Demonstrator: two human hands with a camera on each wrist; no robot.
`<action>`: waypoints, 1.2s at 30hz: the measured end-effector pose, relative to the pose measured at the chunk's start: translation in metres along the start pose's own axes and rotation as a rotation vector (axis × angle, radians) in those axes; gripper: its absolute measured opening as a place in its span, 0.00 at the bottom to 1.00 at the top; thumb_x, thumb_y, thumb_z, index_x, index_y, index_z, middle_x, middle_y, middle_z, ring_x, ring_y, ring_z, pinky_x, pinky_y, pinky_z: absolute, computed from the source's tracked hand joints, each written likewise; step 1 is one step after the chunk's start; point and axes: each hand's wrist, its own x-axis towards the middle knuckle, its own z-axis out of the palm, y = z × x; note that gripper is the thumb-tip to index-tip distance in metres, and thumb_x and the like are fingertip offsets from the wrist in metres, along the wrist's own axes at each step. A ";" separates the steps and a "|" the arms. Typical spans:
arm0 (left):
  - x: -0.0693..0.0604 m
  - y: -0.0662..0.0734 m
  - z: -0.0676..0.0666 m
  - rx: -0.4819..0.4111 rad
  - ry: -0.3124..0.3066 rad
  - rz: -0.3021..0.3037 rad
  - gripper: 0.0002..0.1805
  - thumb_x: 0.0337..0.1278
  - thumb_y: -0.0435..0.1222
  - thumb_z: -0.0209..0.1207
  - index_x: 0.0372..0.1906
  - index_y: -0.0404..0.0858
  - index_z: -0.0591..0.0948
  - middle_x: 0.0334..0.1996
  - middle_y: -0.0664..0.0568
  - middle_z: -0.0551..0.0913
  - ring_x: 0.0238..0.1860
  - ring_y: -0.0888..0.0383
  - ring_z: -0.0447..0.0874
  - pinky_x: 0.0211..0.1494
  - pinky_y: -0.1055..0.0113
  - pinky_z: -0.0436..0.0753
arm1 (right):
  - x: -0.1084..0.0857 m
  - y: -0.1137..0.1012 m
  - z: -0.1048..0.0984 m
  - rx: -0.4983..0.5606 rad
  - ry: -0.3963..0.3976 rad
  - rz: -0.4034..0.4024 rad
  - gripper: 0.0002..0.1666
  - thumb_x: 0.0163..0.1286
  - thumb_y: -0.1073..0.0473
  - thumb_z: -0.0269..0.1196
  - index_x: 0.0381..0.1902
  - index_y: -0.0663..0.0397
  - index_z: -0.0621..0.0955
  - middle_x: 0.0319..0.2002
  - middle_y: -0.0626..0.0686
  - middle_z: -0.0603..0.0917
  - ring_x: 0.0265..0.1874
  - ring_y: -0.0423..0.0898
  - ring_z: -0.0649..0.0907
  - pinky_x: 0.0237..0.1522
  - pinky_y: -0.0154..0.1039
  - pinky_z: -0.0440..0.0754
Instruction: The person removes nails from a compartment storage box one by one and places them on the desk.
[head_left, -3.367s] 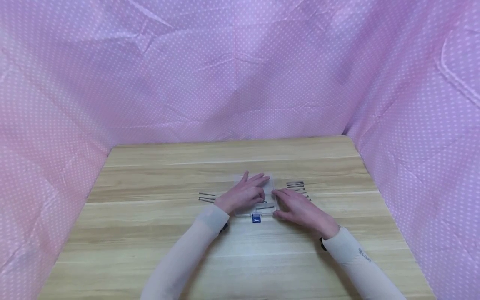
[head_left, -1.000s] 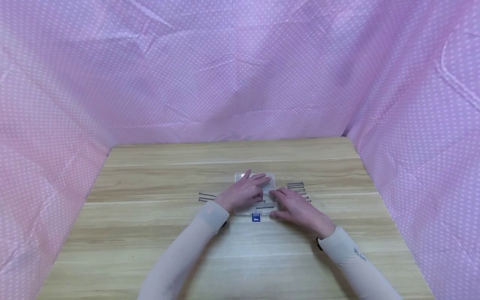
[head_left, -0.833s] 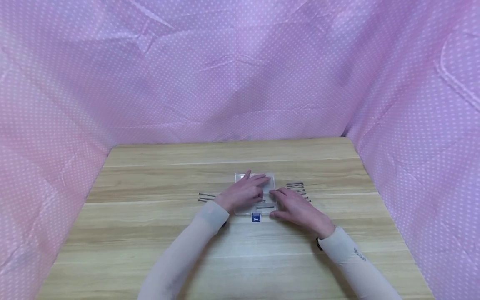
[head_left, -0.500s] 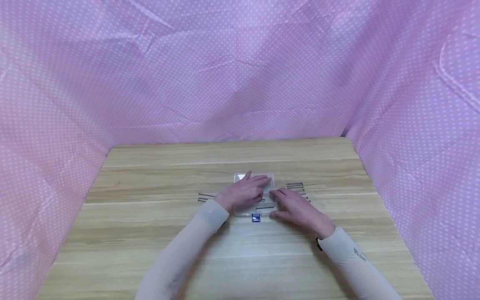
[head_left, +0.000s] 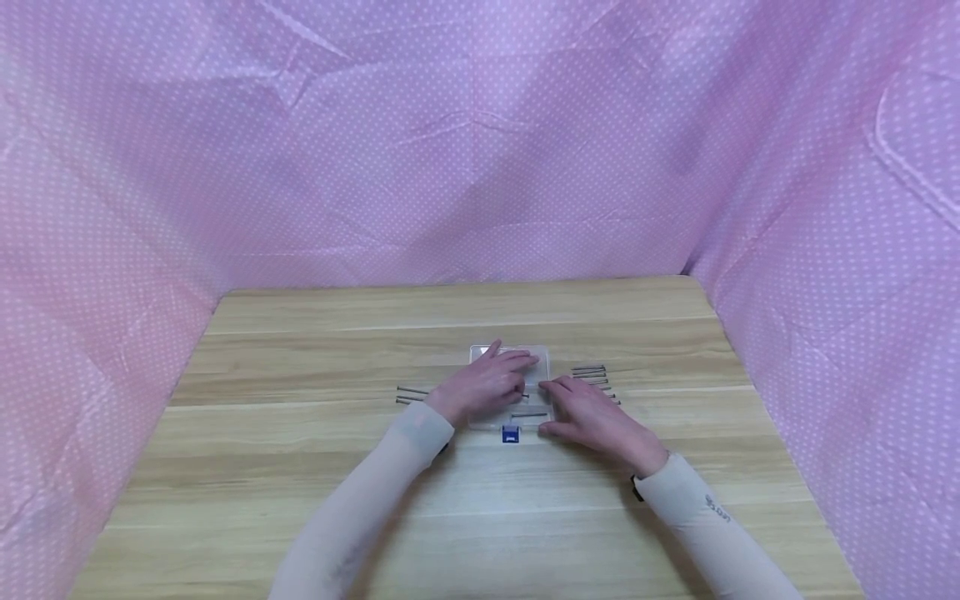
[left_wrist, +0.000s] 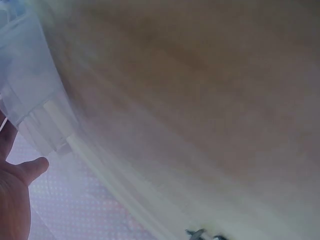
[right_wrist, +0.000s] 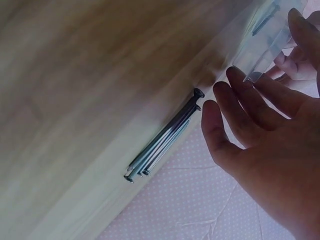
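Observation:
A clear plastic box (head_left: pixel 487 423) with a raised lid (head_left: pixel 538 367) and a blue latch (head_left: pixel 510 434) lies mid-table. One nail (head_left: pixel 529 414) rests in its front compartment. My left hand (head_left: pixel 483 387) is over the box, thumb and index finger pinching another nail (head_left: pixel 526 396); the other fingers are stretched towards the lid. Most of that nail is hidden. My right hand (head_left: pixel 596 417) holds the box's right side between thumb and fingers. In the right wrist view its curved fingers (right_wrist: pixel 255 107) meet the box wall (right_wrist: pixel 265 47). The left wrist view shows my left thumb beside the clear plastic.
Several nails (head_left: pixel 588 372) lie in a row right of the box, behind my right hand. A couple more nails (head_left: pixel 412 390) lie to the left, partly covered by my left hand. Pink dotted cloth (head_left: pixel 465 167) encloses the wooden table (head_left: pixel 300 358) at back and sides.
The nail at my left fingertips has shifted slightly away from the front compartment, towards the back. Both hands have otherwise barely moved; the box has shifted a touch.

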 end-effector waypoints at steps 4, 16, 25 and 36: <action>-0.001 0.000 0.001 -0.035 0.009 -0.016 0.08 0.74 0.42 0.60 0.41 0.48 0.88 0.76 0.51 0.70 0.78 0.53 0.61 0.81 0.40 0.52 | 0.000 0.000 0.000 0.002 -0.001 0.007 0.42 0.66 0.44 0.74 0.68 0.63 0.75 0.55 0.56 0.83 0.51 0.50 0.82 0.55 0.52 0.82; -0.004 -0.003 -0.002 -0.171 0.070 -0.072 0.03 0.65 0.37 0.65 0.39 0.46 0.88 0.73 0.49 0.73 0.79 0.50 0.61 0.81 0.40 0.53 | -0.001 0.000 -0.001 -0.003 -0.003 0.004 0.42 0.67 0.43 0.73 0.69 0.63 0.75 0.56 0.56 0.82 0.53 0.51 0.82 0.56 0.52 0.82; -0.008 -0.003 -0.002 -0.222 0.164 -0.109 0.03 0.61 0.36 0.68 0.38 0.46 0.85 0.55 0.55 0.87 0.73 0.52 0.71 0.80 0.37 0.52 | -0.001 -0.001 0.000 0.006 -0.011 0.012 0.42 0.66 0.44 0.73 0.69 0.63 0.75 0.56 0.56 0.82 0.53 0.51 0.82 0.56 0.54 0.82; -0.012 -0.005 -0.007 -0.239 0.215 -0.123 0.03 0.60 0.33 0.68 0.38 0.45 0.86 0.44 0.54 0.89 0.58 0.52 0.82 0.80 0.39 0.55 | -0.001 0.000 0.000 0.000 -0.010 0.015 0.42 0.66 0.45 0.73 0.70 0.63 0.74 0.57 0.57 0.82 0.55 0.53 0.82 0.59 0.55 0.81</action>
